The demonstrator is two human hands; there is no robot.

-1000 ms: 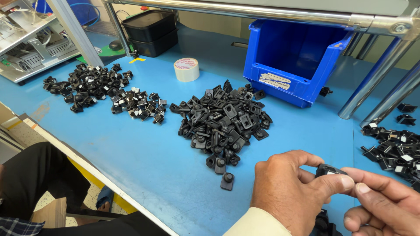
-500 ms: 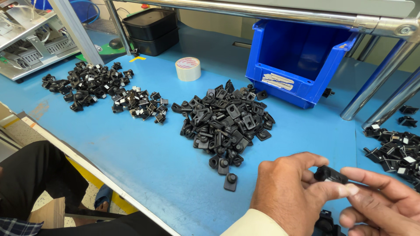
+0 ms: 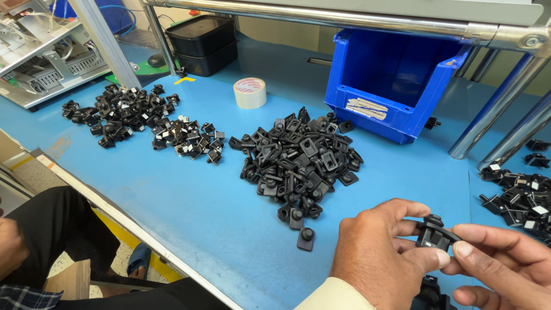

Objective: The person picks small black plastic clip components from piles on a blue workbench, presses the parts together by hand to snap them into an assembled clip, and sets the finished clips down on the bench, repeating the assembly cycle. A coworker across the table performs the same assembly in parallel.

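Left hand (image 3: pixel 384 252) palm down, thumb and forefinger pinching small black plastic part (image 3: pixel 434 234). Right hand (image 3: pixel 505 267) grips the same part's right edge. Part held above blue surface (image 3: pixel 189 195), near edge. Central pile of black parts (image 3: pixel 298 158); tape roll (image 3: pixel 249 92), blue bin (image 3: pixel 396 80) behind.

Bare hands (image 3: pixel 390 252), cream sleeve cuff (image 3: pixel 333 295)

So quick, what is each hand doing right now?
Left hand: closed on the small black plastic part, pinching it.
Right hand: fingers also pinching the same part.
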